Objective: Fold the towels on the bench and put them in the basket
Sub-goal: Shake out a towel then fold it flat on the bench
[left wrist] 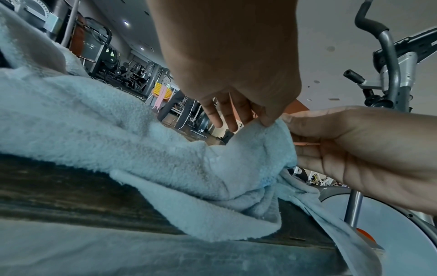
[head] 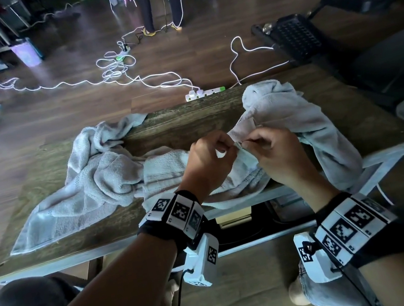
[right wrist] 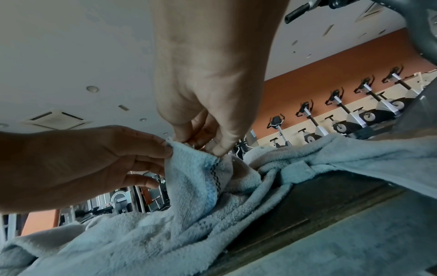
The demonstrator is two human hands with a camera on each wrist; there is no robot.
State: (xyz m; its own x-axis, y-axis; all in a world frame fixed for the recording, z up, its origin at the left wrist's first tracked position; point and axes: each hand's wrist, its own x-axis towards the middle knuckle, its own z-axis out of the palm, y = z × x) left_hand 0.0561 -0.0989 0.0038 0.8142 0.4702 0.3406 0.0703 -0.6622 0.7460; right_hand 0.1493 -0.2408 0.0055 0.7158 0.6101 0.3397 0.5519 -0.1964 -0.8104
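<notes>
Left grip: my left hand [head: 209,162] pinches the towel [head: 305,118] edge.
Right grip: my right hand [head: 275,152] pinches the same edge, just beside.
Towel: crumpled at the counter's [head: 184,120] right end, draping over the near edge; long axis unclear.

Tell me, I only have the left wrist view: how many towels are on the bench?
Observer: Head view shows two crumpled grey heaps: the left towel and the right towel, whose corner both hands pinch. I can't tell whether they are separate towels.
Operator: Does that corner have any marking?
Observer: Yes. Right wrist view shows a dark checked stripe running below the right hand.
Operator: Any basket nearby?
Observer: None shows in any view. Beyond the bench, the head view shows a power strip on the floor.
</notes>
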